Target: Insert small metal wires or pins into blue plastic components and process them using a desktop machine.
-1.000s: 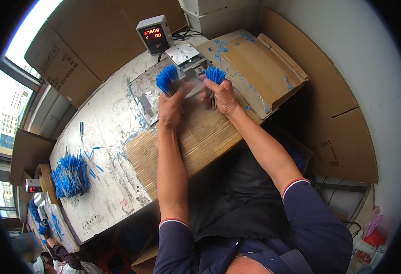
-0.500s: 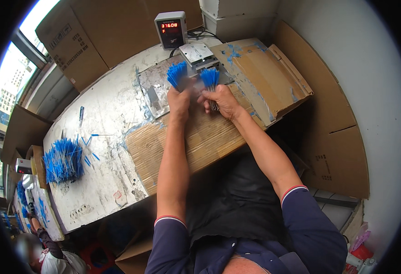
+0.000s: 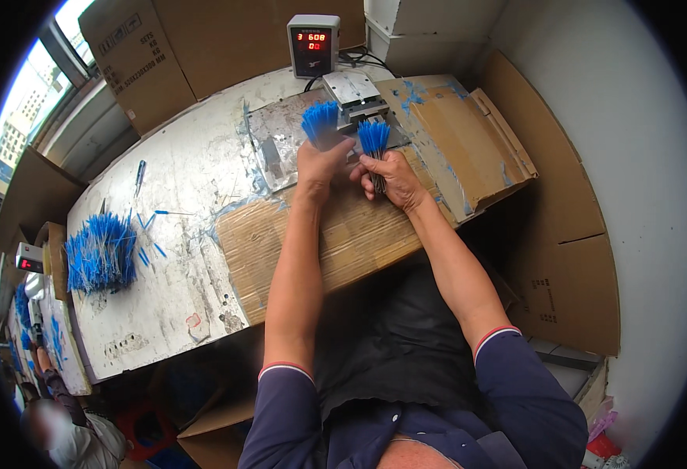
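Observation:
My left hand [image 3: 321,164] is closed round a bundle of thin wires with blue tips [image 3: 319,119], the tips pointing up and away from me. In my right hand [image 3: 394,178] is a second, slimmer blue-tipped wire bundle [image 3: 374,139], its bare wire ends showing below the fingers. Both hands are side by side above the cardboard sheet at the table's near edge. Just beyond them sits a small metal fixture [image 3: 355,92], wired to a white box with a red digital display [image 3: 313,48]. The left fingers are partly blurred.
A large pile of blue-tipped wires [image 3: 101,254] lies on the left of the white table [image 3: 179,289], with several loose pieces beside it. A pen-like tool [image 3: 139,178] lies farther back. Flattened cardboard [image 3: 460,148] covers the right side. Another person [image 3: 69,430] works at lower left.
The whole view has shifted slightly. Both hands keep their bundles, and the left thumb now reaches toward the right bundle. The digits on the display have changed.

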`<state>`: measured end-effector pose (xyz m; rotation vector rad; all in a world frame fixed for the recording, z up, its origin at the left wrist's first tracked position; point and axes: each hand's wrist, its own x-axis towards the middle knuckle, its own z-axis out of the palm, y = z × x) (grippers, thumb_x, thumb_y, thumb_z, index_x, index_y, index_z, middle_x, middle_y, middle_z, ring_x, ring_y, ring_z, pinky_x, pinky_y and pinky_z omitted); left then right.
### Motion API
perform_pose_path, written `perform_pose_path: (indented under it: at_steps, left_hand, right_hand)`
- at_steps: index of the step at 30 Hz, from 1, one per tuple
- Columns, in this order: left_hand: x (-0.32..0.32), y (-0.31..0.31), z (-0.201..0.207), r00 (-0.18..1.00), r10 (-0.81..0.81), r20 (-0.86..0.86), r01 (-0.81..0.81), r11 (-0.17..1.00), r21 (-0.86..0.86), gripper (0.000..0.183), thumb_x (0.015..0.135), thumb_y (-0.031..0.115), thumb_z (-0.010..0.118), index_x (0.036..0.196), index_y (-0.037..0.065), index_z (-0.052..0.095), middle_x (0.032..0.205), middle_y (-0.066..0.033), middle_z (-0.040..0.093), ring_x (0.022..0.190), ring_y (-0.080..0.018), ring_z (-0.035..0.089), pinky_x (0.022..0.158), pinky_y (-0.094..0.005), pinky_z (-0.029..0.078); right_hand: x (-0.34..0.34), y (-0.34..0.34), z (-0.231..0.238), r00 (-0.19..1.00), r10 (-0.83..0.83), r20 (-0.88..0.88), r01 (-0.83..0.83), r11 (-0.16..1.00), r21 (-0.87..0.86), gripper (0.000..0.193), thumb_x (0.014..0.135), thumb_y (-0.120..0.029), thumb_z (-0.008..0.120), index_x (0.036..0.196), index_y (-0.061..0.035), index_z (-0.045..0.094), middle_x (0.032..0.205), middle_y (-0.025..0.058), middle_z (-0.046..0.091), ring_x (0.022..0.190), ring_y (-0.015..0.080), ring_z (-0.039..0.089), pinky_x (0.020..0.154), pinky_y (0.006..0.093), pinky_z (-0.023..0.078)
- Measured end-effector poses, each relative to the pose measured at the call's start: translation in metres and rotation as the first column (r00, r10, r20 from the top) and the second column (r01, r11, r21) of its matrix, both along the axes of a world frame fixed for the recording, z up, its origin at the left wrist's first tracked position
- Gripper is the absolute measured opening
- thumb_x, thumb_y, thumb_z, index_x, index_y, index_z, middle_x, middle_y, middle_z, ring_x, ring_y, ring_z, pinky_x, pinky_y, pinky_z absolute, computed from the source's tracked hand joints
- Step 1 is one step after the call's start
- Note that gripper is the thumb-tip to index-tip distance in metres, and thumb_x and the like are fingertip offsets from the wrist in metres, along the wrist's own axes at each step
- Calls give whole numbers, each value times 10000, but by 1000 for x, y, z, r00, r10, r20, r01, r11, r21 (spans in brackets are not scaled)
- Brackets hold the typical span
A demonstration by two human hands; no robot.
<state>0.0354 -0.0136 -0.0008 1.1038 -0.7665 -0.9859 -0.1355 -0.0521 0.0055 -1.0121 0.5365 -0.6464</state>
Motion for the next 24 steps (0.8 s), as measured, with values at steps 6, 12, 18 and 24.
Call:
perform_pose_path:
  at_steps: [6, 12, 18, 24]
  left_hand:
    - [0, -8, -8, 994, 103, 38, -102, 995, -14, 204, 817, 106, 829, 893, 59, 646, 666, 19, 581, 514, -68, 481, 463, -228, 342]
    - [6, -15, -14, 941, 330, -82, -336, 938, -86, 185, 829, 61, 807, 885, 50, 631, 673, 2, 589, 493, -74, 472, 440, -238, 325]
    - [4, -13, -12, 929, 339, -151, -354, 931, -88, 167, 841, 57, 796, 884, 47, 635, 725, -38, 653, 495, -81, 497, 437, -233, 339]
    - [-6, -19, -22, 956, 289, -56, -293, 954, -68, 158, 848, 68, 793, 868, 49, 638, 701, -22, 645, 507, -79, 517, 444, -223, 364]
  right_hand:
    - [6, 2, -11, 982, -189, 27, 189, 982, 0, 218, 929, -119, 692, 1086, 13, 617, 849, 140, 698, 660, 175, 678, 568, 325, 597]
    - [15, -1, -21, 824, -544, 155, 535, 839, 99, 143, 928, -75, 622, 1042, 9, 605, 806, 110, 668, 673, 217, 691, 628, 385, 626]
    - [16, 2, -13, 854, -520, -19, 506, 839, -197, 142, 899, -100, 670, 1005, -6, 669, 739, 35, 639, 570, 103, 577, 486, 252, 476]
    - [12, -3, -11, 910, -371, -186, 300, 898, -323, 115, 827, -130, 791, 899, -56, 742, 716, -62, 631, 553, 14, 472, 470, 203, 328]
